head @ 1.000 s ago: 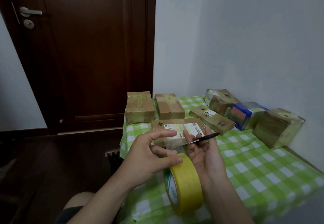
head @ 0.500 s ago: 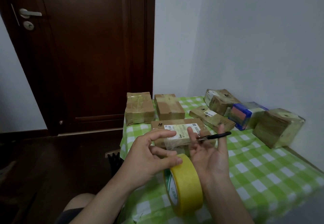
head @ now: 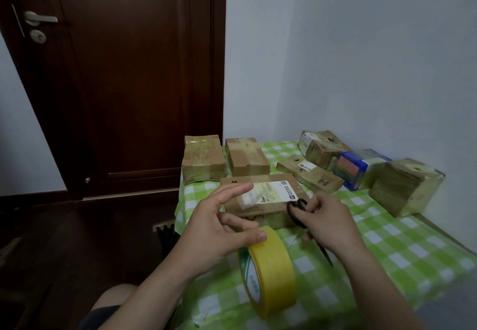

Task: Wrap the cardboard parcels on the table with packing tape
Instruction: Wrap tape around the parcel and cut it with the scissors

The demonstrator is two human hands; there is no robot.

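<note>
On my left hand [head: 219, 229] the index finger sticks out straight, and the thumb and middle finger pinch the top of the yellow tape roll [head: 271, 270], which stands on edge at the near side of the surface [head: 387, 252]. I can't tell whether a loose tape end is stuck to the index finger. The fingers [head: 318, 207] of my right hand [head: 327, 224] are clamped round the handles of the black scissors [head: 296, 213], blade angled down towards the checked cloth. Just beyond both hands lies the labelled parcel [head: 265, 195]. It looks mostly bare cardboard, so I judge it to be the one in hand and barely begun. Further back, the left parcel [head: 204, 159] looks glossy and fully taped, while the brown box [head: 246, 156] beside it shows only a band of tape. Along the wall, the flat parcel [head: 308, 173], the corner parcel [head: 320, 146], the blue box [head: 361, 168] and the large block [head: 405, 187] all carry a yellowish sheen, so I take them as done. That probably leaves one parcel, perhaps two.
</note>
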